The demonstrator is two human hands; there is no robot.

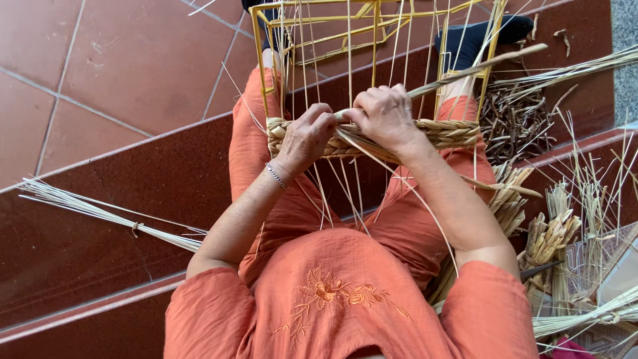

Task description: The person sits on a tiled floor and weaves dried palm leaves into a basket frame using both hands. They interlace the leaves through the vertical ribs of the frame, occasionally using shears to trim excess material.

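1. The woven band (438,131) of twisted straw runs across the near side of a yellow wire frame (258,60), which stands between the person's knees, over the lap.
2. Thin upright straw strands (350,46) rise from the band inside the frame, and loose ends hang below it toward the lap.
3. The left hand (307,136) rests on the band near its left end, fingers curled down over the braid; its grip is narrow, closed on the straw of the band.
4. The right hand (385,116) sits just beside the left, touching it at the fingertips, knuckles up. Its grip is closed on a long straw stalk (478,68) that slants up and to the right past the frame's right post.
5. A bracelet (275,176) circles the left wrist.
6. The person wears an orange dress (332,292) with stitched flowers on the chest, and dark shoes (468,40) show beyond the frame.
7. The person sits on dark red steps (100,199); lighter red floor tiles (113,60) lie further out to the left.
8. A tied bundle of pale straw (100,213) lies on the step to the left, well apart from the hands.
9. To the right, near the knee, lie a heap of dark dried stalks (515,119), short cut bundles (548,239) and more loose straw.
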